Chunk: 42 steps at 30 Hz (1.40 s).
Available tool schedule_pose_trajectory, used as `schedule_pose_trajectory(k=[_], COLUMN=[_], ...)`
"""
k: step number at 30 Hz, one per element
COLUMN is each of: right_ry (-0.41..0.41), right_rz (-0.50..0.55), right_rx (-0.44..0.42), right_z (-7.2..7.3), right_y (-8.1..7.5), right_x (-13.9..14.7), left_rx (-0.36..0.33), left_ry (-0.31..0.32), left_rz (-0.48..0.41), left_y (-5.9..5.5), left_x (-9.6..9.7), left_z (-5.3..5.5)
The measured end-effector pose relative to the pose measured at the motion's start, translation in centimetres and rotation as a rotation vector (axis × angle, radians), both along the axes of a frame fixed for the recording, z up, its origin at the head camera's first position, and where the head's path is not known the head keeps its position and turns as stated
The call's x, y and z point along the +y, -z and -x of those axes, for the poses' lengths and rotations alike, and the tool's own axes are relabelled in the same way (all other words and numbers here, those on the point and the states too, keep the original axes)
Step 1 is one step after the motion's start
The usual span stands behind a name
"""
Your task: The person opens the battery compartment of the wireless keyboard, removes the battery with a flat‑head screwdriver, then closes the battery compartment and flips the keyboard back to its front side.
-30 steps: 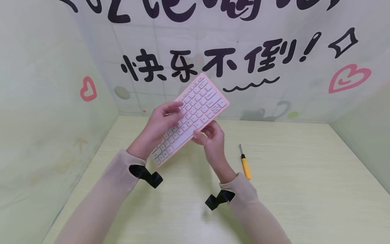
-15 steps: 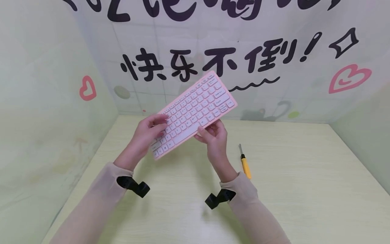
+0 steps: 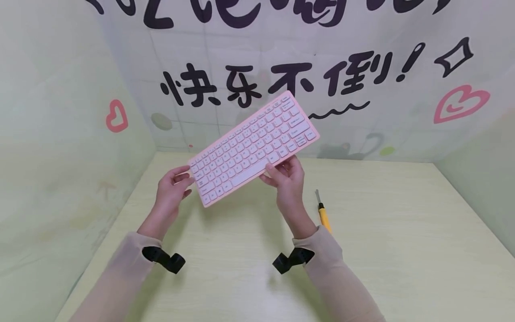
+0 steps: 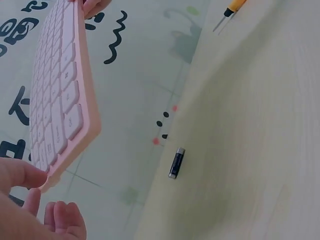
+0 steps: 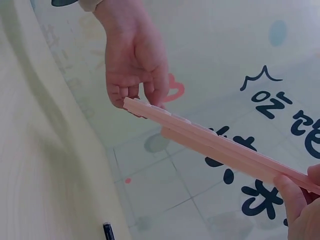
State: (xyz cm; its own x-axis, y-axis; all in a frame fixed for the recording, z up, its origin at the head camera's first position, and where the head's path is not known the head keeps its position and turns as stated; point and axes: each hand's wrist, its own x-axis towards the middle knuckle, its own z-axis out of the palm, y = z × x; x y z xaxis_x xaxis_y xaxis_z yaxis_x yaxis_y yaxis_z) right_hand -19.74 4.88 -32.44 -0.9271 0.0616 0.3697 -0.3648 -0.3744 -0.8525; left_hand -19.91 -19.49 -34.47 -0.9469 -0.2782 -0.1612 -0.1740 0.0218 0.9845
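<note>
A pink keyboard [image 3: 249, 150] with white keys is held up above the table, tilted, its right end higher. My right hand [image 3: 290, 183] grips its lower long edge, thumb on the front and fingers behind. At the left end, my left hand [image 3: 172, 190] pinches the short edge with its fingertips; in the left wrist view its other fingers [image 4: 65, 220] are loosely curled clear of the keyboard. Edge-on in the right wrist view, the keyboard [image 5: 215, 142] shows a raised strip along its underside.
A screwdriver [image 3: 323, 214] with a yellow handle lies right of my right hand, partly behind the sleeve. A small dark battery [image 4: 176, 163] lies near the table's back edge, hidden in the head view. A printed backdrop [image 3: 402, 129] stands behind the table [image 3: 402, 250].
My left hand has slid left and down, from over the keys to the keyboard's left end. The keyboard has turned flatter and shifted slightly right. My right hand keeps its grip.
</note>
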Motion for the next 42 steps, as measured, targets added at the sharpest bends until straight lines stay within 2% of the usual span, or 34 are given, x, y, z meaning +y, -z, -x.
schedule_pose_trajectory(k=[4,10,14,21,27,33,39,42], right_ry=[0.009,0.008,0.006,-0.010,-0.019,0.013,0.061,0.063], right_rz=[0.030,0.061,0.069,0.092,0.091,0.088,0.118,0.121], right_rx=[-0.005,-0.011,-0.010,-0.034,-0.044,-0.029,-0.011,-0.009], right_z=[0.2,0.3,0.3,0.6,0.6,0.4,0.7,0.9], right_y=[0.0,0.1,0.1,0.2,0.2,0.0,-0.3,-0.4], right_x=[0.1,0.0,0.0,0.5,0.7,1.0,1.7,2.2], left_rx=[0.024,0.105,0.133,0.168,0.132,0.117,0.084,0.078], left_ry=[0.027,0.126,0.169,0.166,0.098,0.061,-0.002,-0.011], left_rz=[-0.155,-0.494,-0.609,-0.644,-0.612,-0.631,-0.651,-0.664], left_y=[0.8,1.6,1.7,1.7,1.5,1.4,1.8,2.0], left_x=[0.4,0.8,0.8,0.9,1.4,1.6,1.0,0.5], left_z=[0.0,-0.1,-0.2,-0.2,-0.3,-0.4,-0.6,-0.6])
